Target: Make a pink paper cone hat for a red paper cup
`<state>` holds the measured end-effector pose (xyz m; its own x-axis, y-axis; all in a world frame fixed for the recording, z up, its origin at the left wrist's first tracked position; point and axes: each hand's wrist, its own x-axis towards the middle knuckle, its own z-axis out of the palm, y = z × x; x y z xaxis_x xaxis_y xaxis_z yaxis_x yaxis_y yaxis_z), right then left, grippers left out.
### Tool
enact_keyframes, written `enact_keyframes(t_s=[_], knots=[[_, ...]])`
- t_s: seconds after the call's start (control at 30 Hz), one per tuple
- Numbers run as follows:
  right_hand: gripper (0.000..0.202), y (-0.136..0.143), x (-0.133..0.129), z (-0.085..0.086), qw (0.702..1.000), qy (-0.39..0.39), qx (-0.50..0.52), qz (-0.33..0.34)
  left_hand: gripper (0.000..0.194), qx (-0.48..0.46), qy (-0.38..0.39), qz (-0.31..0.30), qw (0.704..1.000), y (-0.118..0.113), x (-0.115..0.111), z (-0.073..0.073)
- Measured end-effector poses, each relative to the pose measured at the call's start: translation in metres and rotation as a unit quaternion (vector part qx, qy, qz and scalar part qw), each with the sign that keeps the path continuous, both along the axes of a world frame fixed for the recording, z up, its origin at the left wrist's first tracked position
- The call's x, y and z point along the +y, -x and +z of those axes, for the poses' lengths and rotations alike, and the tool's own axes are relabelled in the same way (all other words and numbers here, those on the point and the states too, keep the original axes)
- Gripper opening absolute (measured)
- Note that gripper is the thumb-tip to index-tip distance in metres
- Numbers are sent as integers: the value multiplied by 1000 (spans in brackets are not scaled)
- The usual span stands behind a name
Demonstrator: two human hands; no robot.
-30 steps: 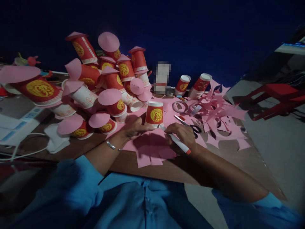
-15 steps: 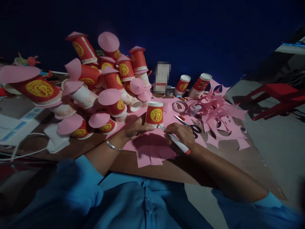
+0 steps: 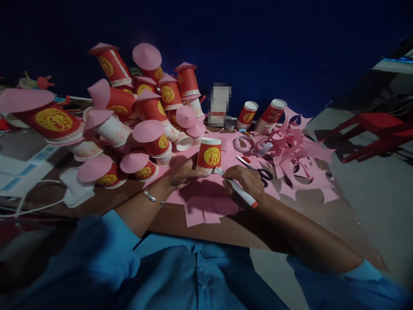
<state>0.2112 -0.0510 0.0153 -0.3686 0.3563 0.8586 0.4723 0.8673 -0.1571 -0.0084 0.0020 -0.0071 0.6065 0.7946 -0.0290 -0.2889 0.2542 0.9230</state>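
barely any motion since the earlier frame: red paper cup [image 3: 209, 157] sits a hair further right, marker [image 3: 242, 194] and both hands otherwise match.

left hand [image 3: 186, 173] grasps the cup low on its left side, thumb along the bottom edge; far-side fingers hidden. right hand [image 3: 247, 180] is closed round the white-barrelled marker in a pen grip, red end pointing back at the wearer, tip at the cup's white bottom band. can't tell if the tip actually touches.

cup is roughly upright, gold emblem facing the wearer, in front of the torso over pink paper sheets [image 3: 193, 203] near the table's front edge.

for a clean job at that band, my judgement: keep the left thumb clear of the tip, brace the right hand's heel, hold the marker angle constant and turn the cup rather than the wrist. light pressure; a thin paper wall likely dents under a hard squeeze.

just right of the right hand: black-handled scissors [image 3: 266, 176]. behind them, tape roll [image 3: 245, 152] and a small clear bottle [image 3: 265, 149]. right of that, heap of pink paper offcuts [image 3: 292, 150]. two hatless red cups [image 3: 248, 115] stand at the back. left side: pile of cups with pink cone hats [image 3: 151, 105], some tilted. beyond the brown table [image 3: 258, 234], on the right, red stool [image 3: 371, 128] on the floor.
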Motion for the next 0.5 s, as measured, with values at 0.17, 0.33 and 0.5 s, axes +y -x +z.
enact_keyframes(t_s=[0.17,0.33,0.5], knots=[[17,0,-1,0,1000,-5,0,-4,66,-9,2,1,1000,0,0,0],[17,0,-1,0,1000,-1,-2,3,61,-19,6,1,1000,1,0,1],[14,1,-2,2,1000,-11,-2,7,59,-23,-4,-3,1000,-1,-1,4]])
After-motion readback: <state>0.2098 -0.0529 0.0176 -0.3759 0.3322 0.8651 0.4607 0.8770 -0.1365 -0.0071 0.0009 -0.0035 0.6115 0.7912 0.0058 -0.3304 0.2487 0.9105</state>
